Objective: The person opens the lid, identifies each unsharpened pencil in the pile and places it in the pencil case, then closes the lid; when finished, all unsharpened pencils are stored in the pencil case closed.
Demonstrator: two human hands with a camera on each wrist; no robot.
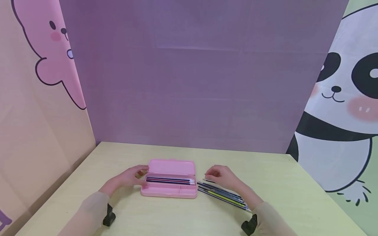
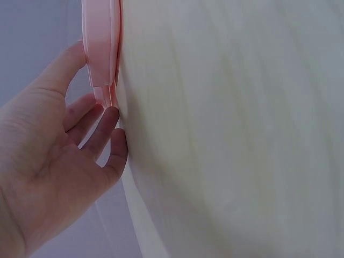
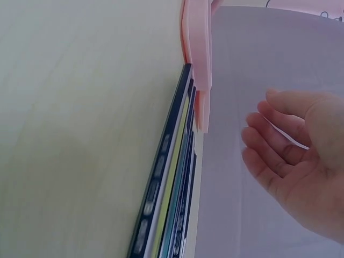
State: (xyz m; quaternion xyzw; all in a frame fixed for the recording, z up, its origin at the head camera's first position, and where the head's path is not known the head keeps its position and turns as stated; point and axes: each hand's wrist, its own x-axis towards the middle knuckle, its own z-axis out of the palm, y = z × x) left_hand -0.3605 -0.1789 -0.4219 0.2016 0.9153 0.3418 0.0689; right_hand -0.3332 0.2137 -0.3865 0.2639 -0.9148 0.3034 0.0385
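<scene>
- The pink pencil case (image 1: 169,195) lies just below the middle of the frame, its lid (image 1: 171,167) folded back toward the upper part of the table.
- Dark striped pencils (image 1: 169,181) with thin red lines lie side by side in its upper compartment; a small divider (image 1: 179,189) splits the lower one.
- At the case's left end I see the left hand (image 1: 130,177), fingers relaxed and bent, thumb touching the side; it steadies rather than wraps round.
- Right of the case, a loose bundle of pencils (image 1: 224,195) slants toward the lower right, mostly dark, one yellow-green.
- Over the bundle's upper side hangs the right hand (image 1: 222,175), fingers loosely curved, holding nothing I can make out.
- Black wrist devices (image 1: 109,215) sit below the pale sleeves (image 1: 93,206).
- Beneath is a pale wooden table (image 1: 141,216).
- A purple backdrop (image 1: 192,82) fills the upper middle, with a pink cartoon animal (image 1: 50,42) upper left and a cartoon panda (image 1: 339,114) at right.
</scene>
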